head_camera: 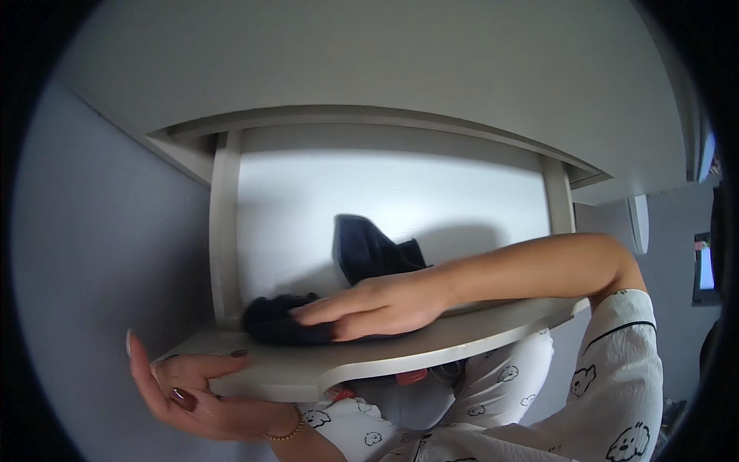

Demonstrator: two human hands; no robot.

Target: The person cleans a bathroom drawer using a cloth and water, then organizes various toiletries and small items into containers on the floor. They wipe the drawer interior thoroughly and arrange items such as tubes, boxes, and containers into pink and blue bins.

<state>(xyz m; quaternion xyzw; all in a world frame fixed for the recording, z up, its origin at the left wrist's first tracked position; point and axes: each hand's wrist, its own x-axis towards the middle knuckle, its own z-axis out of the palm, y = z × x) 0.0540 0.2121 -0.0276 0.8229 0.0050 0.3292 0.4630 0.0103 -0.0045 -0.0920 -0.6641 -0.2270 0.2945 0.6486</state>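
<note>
A pale drawer point(225, 231) is pulled out before me, with dark navy cloth point(369, 248) against its front edge. The cloth is bunched on the left, and a flap with a stitched edge stands up behind my wrist. My right hand point(387, 306) reaches across from the right and grips the cloth from above; its fingertips are blurred and partly hidden. At the left corner of the drawer front point(277, 369), my left hand point(213, 398) has its fingers spread. One fingertip touches the top edge while another finger points up beside it.
A broad pale cabinet panel point(375, 58) overhangs the back of the drawer. Close on the left is a grey wall point(104, 231). My legs in printed white trousers point(502, 375) are under the drawer front, near a red item point(411, 376). A lit screen point(705, 265) shows far right.
</note>
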